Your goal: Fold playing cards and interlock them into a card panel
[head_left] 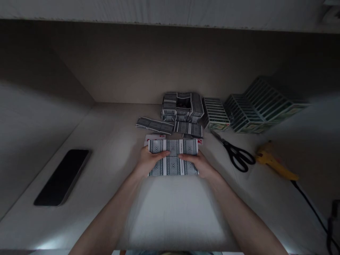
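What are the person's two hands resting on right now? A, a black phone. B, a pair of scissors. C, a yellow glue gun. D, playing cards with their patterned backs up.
D. The left hand and the right hand both lie on the playing cards, whose patterned backs show, while the black phone lies well off to the left.

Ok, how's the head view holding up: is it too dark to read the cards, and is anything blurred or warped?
Head view: dim overall, with a bright patch of glare on the desk below the cards, which stay readable but slightly soft. Wide-angle stretching bends the edges and slants the phone; the right side looks hazy past the scissors.
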Motion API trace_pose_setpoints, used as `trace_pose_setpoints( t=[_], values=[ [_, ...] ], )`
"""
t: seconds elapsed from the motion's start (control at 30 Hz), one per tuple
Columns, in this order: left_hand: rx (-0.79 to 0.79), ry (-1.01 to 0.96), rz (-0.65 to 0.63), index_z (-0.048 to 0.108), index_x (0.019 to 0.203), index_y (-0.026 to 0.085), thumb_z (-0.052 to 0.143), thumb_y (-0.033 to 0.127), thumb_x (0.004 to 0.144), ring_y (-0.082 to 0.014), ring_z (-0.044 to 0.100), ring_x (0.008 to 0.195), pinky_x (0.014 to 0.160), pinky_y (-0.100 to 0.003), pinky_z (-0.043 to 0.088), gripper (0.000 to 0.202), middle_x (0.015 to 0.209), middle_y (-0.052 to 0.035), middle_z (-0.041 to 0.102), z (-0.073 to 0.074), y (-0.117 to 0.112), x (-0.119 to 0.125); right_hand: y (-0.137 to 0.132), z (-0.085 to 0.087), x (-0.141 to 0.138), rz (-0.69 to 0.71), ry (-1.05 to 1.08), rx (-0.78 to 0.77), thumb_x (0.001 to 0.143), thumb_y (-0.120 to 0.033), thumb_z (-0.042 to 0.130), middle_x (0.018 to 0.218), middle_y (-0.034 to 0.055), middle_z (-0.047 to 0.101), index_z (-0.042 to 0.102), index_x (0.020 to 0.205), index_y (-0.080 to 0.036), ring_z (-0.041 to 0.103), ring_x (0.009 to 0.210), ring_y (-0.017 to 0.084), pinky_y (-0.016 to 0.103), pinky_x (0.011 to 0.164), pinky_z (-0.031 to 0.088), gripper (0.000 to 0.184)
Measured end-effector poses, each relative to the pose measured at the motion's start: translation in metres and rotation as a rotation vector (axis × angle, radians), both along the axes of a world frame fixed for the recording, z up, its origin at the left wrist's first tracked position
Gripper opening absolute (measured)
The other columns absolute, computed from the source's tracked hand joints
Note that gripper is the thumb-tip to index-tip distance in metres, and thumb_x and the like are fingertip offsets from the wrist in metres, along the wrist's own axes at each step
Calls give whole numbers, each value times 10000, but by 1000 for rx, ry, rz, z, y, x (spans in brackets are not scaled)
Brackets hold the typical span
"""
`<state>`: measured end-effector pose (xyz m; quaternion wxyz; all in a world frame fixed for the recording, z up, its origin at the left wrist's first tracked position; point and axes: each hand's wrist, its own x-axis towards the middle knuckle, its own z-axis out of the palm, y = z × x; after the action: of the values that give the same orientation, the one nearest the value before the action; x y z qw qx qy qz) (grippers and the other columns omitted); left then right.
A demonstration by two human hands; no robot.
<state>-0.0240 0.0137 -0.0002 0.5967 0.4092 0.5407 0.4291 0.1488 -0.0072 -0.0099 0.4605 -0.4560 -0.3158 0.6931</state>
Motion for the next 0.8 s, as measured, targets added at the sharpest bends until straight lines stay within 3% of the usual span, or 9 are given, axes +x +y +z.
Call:
trace_pose_setpoints(
  t=[0.2, 0.5, 0.7, 0.8],
  values=[
    [-2, -36, -10, 652, 871, 151, 752, 288, 518, -213, 633, 782, 723, -344, 506, 391, 909, -74, 680, 0, -1, 1, 1, 0, -3, 8, -27, 78, 559, -319, 735, 1014, 49, 656, 620, 1008, -204, 594, 962, 250, 428, 883, 435, 477],
    [-6, -24, -34, 646, 879, 133, 747, 294, 527, -219, 632, 785, 721, -352, 504, 400, 894, -88, 680, -6, 1, -1, 1, -1, 0, 6, -45, 72, 555, -281, 739, 1009, 58, 657, 616, 1022, -199, 608, 925, 262, 444, 865, 441, 490],
    [-23, -67, -53, 626, 939, 145, 739, 279, 537, -229, 626, 822, 706, -345, 504, 439, 964, -97, 663, 0, 3, -5, -3, -4, -3, -36, -13, 72, 587, -240, 706, 1024, 34, 652, 602, 1037, -211, 604, 927, 245, 414, 867, 440, 462],
    [-74, -144, -68, 614, 963, 144, 708, 272, 565, -233, 632, 794, 669, -336, 502, 428, 912, -89, 672, 7, 2, -11, -2, -6, -2, -26, 65, 2, 607, -248, 677, 961, 41, 673, 611, 1018, -193, 626, 862, 260, 411, 792, 475, 420]
  ],
)
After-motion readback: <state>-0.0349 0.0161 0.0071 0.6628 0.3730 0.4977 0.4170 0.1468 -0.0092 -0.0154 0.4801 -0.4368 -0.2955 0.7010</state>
